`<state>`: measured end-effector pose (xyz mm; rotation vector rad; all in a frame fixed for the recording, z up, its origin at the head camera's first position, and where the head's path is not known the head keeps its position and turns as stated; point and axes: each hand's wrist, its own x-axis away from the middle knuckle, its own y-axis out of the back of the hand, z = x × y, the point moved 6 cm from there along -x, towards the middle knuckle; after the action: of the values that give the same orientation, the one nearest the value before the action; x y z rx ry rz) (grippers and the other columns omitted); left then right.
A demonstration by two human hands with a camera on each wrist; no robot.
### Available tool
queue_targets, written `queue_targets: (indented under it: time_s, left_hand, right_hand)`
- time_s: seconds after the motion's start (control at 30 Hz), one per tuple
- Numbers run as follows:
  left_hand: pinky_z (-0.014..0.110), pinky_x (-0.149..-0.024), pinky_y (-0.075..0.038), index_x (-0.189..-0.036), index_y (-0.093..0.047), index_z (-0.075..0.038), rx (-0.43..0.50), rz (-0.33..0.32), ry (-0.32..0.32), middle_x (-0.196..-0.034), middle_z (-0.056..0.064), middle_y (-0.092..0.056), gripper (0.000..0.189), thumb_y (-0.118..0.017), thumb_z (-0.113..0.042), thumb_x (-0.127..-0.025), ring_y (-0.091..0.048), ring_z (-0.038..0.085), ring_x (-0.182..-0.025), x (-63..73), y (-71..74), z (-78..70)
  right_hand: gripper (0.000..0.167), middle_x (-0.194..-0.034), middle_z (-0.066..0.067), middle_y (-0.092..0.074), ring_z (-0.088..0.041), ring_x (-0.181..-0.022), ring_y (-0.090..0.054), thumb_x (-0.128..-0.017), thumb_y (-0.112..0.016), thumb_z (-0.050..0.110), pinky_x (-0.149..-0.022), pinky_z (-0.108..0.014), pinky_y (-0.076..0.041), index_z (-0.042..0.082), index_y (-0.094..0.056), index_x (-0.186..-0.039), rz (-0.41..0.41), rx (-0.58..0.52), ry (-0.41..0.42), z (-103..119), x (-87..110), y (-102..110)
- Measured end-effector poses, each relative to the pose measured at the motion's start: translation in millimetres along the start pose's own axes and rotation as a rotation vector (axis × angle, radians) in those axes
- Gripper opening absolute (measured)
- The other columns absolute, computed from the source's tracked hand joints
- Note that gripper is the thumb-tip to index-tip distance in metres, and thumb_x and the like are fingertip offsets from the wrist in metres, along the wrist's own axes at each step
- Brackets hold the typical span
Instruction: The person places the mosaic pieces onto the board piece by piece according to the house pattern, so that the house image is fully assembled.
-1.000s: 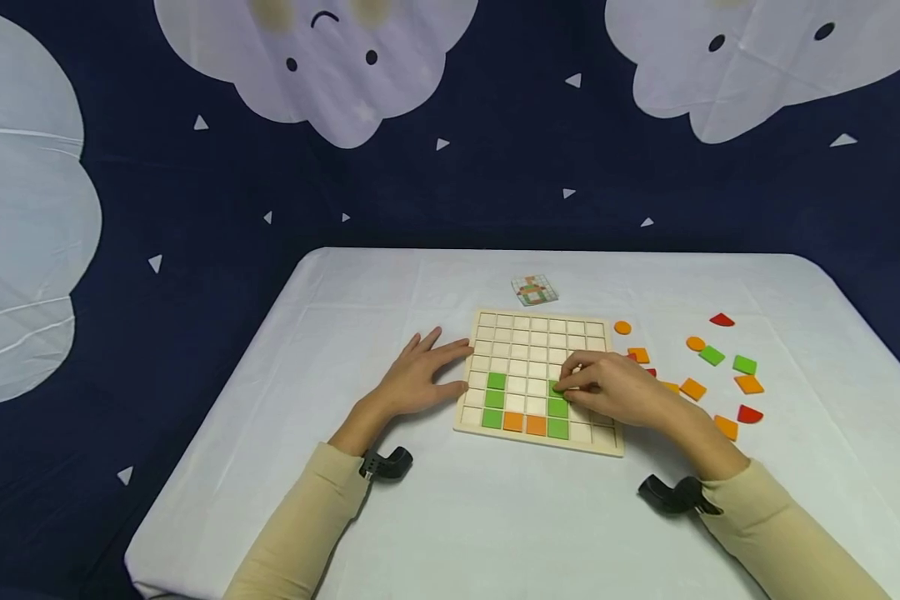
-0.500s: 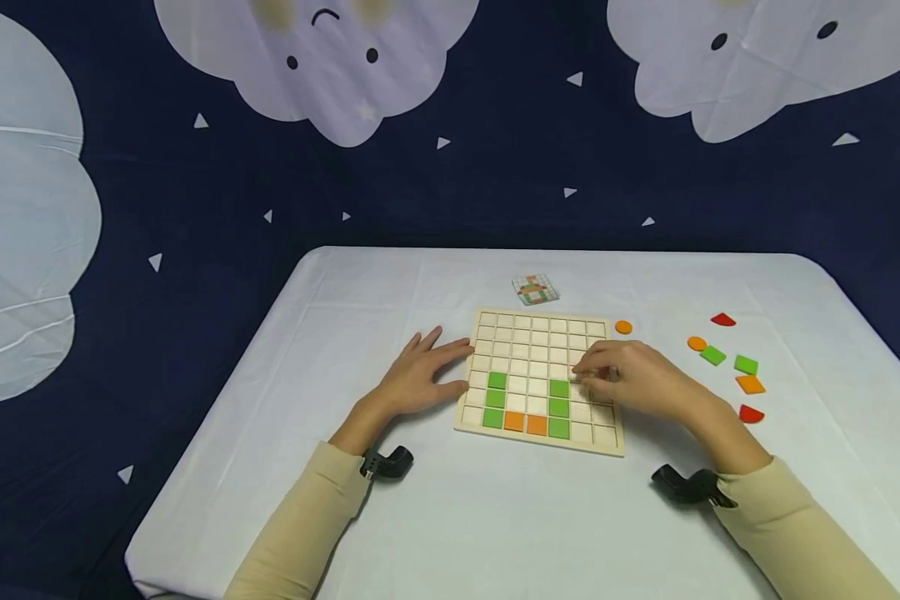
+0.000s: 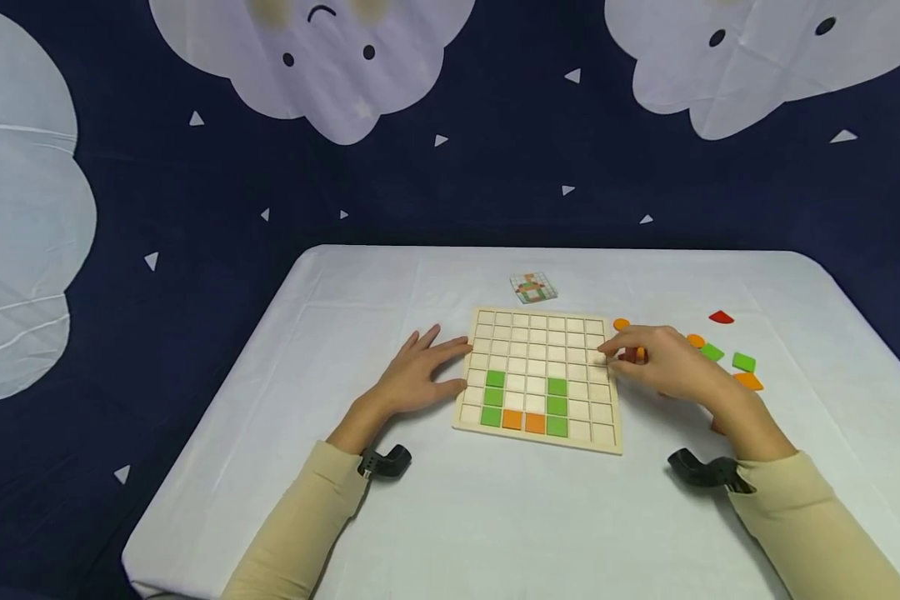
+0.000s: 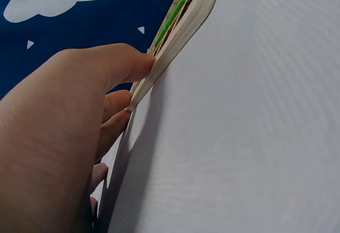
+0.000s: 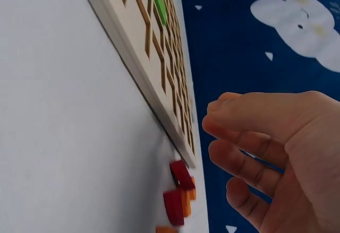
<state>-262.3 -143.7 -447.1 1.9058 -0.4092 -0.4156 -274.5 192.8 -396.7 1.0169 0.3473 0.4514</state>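
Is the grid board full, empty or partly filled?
Partly filled: in the head view, the grid board holds green tiles and orange tiles; its far rows are bare.

The person wears a long-sleeved top of plain, pale khaki cloth. The left sleeve [image 3: 300, 525] runs up from the near edge and finishes in a straight hem at the wrist. The right sleeve [image 3: 817, 525], near right, matches it in colour, with soft creases behind its cuff. At the left wrist sits a black, elbow-shaped mount [image 3: 390, 462] with a blunt, rounded end, fixed to a dark strap [image 3: 364, 465] bearing small pale marks. A similar curved black fitting [image 3: 699, 469] is worn at the right wrist. The left hand [image 3: 420, 373] and right hand [image 3: 663, 362] are bare.
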Motion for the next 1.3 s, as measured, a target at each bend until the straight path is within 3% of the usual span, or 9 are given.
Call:
queue_targets:
  time_s: [0.47, 0.9, 1.3]
  left_hand:
    - [0.046, -0.116, -0.002, -0.144, -0.045, -0.031, 0.013, -0.006, -0.008, -0.149, -0.018, -0.033, 0.06, -0.055, -0.054, -0.09, -0.012, 0.024, -0.145, 1.6, 2.3, -0.5]
    - [0.047, -0.116, -0.001, -0.145, -0.044, -0.031, 0.011, 0.002, -0.011, -0.15, -0.016, -0.033, 0.061, -0.054, -0.054, -0.09, -0.01, 0.025, -0.145, 0.1, 0.6, -0.5]
    - [0.044, -0.116, 0.0, -0.145, -0.044, -0.032, 0.012, 0.003, -0.009, -0.15, -0.018, -0.032, 0.06, -0.055, -0.053, -0.09, -0.011, 0.024, -0.145, -1.1, 0.5, -0.1]
  right_hand:
    - [0.028, -0.102, 0.0, -0.065, -0.019, -0.081, -0.053, -0.086, -0.071, 0.016, -0.051, -0.029, -0.046, 0.013, -0.071, -0.114, -0.041, 0.02, -0.092, -32, 7.7, 18]
    - [0.025, -0.114, -0.007, -0.063, -0.021, -0.078, -0.051, -0.086, -0.071, 0.011, -0.06, -0.029, -0.046, 0.01, -0.073, -0.111, -0.044, 0.032, -0.11, -55, 9.7, 11]
    - [0.025, -0.105, -0.005, -0.063, -0.019, -0.075, -0.049, -0.086, -0.072, 0.017, -0.056, -0.029, -0.042, 0.013, -0.074, -0.111, -0.077, 0.044, -0.143, -62, 9.7, 10]
